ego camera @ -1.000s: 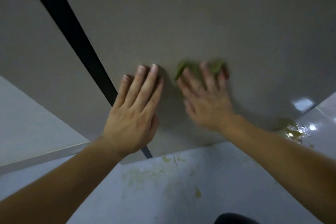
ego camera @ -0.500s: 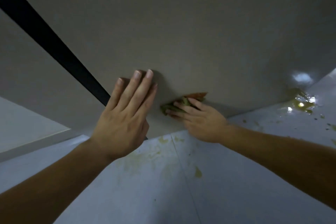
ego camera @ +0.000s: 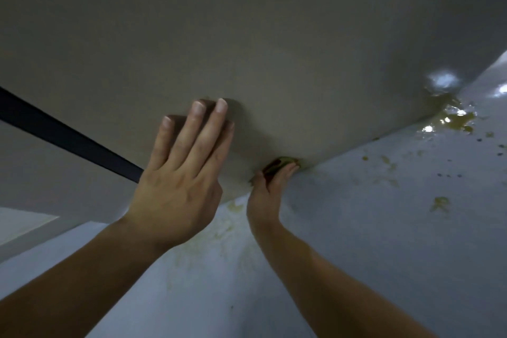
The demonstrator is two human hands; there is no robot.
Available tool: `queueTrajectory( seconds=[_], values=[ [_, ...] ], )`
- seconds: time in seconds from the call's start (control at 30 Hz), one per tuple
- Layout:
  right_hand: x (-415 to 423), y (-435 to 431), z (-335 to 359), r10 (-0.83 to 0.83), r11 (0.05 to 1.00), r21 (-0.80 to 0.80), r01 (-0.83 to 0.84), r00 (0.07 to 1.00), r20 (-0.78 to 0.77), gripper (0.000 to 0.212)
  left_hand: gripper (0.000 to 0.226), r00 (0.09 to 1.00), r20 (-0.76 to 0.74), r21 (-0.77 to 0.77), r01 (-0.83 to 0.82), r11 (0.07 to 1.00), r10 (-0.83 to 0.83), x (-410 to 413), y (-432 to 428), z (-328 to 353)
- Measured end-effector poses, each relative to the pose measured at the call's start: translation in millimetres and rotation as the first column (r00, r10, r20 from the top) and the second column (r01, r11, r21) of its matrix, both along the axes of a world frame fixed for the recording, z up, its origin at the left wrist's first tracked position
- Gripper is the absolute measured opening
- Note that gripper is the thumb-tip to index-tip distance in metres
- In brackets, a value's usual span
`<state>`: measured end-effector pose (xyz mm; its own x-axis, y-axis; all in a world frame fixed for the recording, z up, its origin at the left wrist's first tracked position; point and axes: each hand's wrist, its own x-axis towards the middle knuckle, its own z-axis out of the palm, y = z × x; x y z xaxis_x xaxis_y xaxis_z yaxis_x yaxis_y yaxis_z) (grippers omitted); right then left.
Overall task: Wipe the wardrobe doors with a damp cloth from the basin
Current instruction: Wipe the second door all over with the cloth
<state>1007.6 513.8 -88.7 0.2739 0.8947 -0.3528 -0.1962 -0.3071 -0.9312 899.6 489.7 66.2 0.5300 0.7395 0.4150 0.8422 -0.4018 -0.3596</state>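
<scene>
Lighting: dim, cool grey cast. Glare: bright specular spots at right, on the wardrobe door (ego camera: 274, 35) and the wet floor (ego camera: 384, 241). Shadow: soft, cast on the door around the left hand (ego camera: 178, 186). Focus: soft throughout; wide-angle bending toward edges

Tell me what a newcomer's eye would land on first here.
The left hand lies spread flat on the grey door, in the middle of the view. Just right of it, the right hand holds a green cloth at the door's bottom edge. Far right, a yellowish puddle glistens on the floor beside the door.
</scene>
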Motion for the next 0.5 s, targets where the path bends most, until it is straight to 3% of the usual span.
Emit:
queueTrajectory(
  seconds=[0.1,0.17,0.3,0.4,0.5],
  values=[
    [30,29,-15,-0.146,0.988,-0.079,0.136,0.977,-0.153,0.076,0.077,1.000,0.002,-0.007,0.003,1.000,-0.003,-1,-1,3],
    [59,51,-31,-0.241,0.966,-0.130,0.222,0.957,-0.160,0.078,0.077,1.000,0.007,-0.016,0.008,1.000,-0.008,-1,-3,4],
    [60,51,-30,-0.197,0.972,-0.157,0.178,0.974,-0.114,0.092,0.080,1.000,-0.007,-0.071,0.003,0.997,-0.004,-4,-11,-1],
    [29,26,-27,-0.109,0.985,-0.155,0.078,0.974,-0.201,0.083,0.082,0.999,-0.030,-0.107,-0.029,0.994,0.026,-9,-21,-5],
    [15,9,-1,-0.066,0.994,-0.100,0.039,0.956,-0.286,0.098,0.083,0.997,-0.007,-0.050,-0.078,0.996,0.077,-17,-25,2]
  ],
)
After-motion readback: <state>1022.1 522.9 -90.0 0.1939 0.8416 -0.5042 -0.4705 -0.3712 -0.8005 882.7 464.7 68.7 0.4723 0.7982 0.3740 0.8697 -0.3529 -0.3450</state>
